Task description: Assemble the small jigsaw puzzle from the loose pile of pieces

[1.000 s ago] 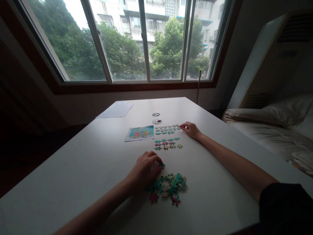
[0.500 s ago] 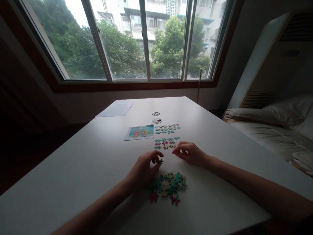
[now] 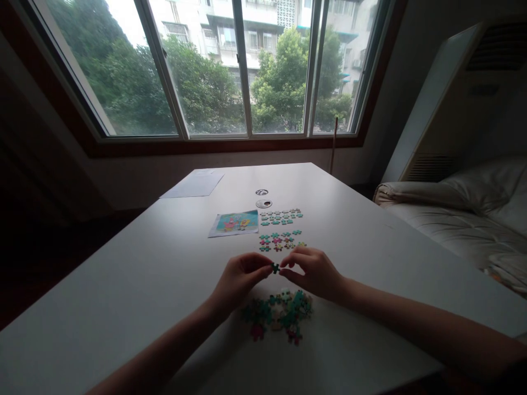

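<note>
My left hand pinches a dark green jigsaw puzzle piece between thumb and fingertips, held above the table. Close by on the right, my right hand has thumb and fingers apart, the tips right beside that piece; whether they touch it I cannot tell. Below both hands lies a loose pile of puzzle pieces, mostly green with some pink and yellow. Beyond the hands, rows of laid-out pieces are spread flat, and a further group of pale and green pieces sits behind them.
A cartoon picture sheet lies left of the rows. Two round flat items are farther back on the white table. Papers rest at the far left corner. A sofa stands to the right, a window ahead.
My right hand has moved toward me and left, up to the piece in my left hand. One more yellowish piece now shows at the right end of the nearest row.
</note>
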`<state>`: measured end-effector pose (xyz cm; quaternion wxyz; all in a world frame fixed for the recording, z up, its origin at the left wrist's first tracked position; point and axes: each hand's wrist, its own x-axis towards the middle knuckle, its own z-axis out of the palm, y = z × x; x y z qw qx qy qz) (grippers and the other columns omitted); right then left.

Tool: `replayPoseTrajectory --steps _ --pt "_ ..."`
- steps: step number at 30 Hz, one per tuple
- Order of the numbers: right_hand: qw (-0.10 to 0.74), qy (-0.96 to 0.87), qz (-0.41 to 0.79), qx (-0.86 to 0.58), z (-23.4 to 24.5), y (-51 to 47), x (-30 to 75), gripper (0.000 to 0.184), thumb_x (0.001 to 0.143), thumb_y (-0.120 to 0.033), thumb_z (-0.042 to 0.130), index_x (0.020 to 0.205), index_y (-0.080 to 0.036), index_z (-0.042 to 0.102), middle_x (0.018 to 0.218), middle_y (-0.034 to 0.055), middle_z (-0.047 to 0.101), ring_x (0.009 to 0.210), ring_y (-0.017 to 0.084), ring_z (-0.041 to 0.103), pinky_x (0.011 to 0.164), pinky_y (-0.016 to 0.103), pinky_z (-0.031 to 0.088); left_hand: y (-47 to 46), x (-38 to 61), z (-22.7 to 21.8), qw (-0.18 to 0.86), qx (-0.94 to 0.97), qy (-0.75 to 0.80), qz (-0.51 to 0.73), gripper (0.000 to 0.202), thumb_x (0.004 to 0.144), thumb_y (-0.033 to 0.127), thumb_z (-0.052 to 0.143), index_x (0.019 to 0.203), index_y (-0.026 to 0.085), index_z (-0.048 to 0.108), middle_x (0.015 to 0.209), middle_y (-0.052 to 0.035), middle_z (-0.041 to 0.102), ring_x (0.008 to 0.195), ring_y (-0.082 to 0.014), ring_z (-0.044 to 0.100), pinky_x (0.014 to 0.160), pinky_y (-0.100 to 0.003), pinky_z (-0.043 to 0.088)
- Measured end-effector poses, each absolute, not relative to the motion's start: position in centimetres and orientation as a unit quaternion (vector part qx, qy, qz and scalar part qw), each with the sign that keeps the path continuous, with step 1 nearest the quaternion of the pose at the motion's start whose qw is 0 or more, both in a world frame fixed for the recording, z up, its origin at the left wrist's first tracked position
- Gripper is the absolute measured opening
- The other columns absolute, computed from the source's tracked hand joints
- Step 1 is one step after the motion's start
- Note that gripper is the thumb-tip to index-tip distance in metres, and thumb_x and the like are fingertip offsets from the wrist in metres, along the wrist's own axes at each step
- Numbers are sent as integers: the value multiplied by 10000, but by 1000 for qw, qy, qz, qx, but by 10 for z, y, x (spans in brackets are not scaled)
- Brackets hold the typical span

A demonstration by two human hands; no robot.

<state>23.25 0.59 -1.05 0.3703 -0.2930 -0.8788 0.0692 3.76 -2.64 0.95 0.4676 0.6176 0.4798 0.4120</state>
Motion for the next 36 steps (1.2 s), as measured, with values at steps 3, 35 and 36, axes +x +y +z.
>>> replayPoseTrajectory --steps 3,35,36 --pt "379 -876 71 -291 -10 5 232 130 785 -329 549 813 -217 608 720 2 617 624 95 557 603 223 415 -28 39 12 492 597 485 409 180 676 273 644 772 122 624 688 -30 656 634 -133 583 578 -227 439" --pt "448 -825 28 -343 -17 60 287 136 789 -281 553 823 -182 641 758 30 600 499 59 455 485 193 392 -22 12 -9 149 816 468 305 112 761 197 521 776 165 627 683 -2 631 558 -86 540 538 -182 430" --pt "447 -824 34 -347 -19 63 291 141 789 -285 552 824 -181 641 750 30 596 508 63 463 484 193 394 -22 11 -10 135 825 460 298 112 763 187 516 769 167 626 687 -3 624 565 -85 534 537 -179 425"
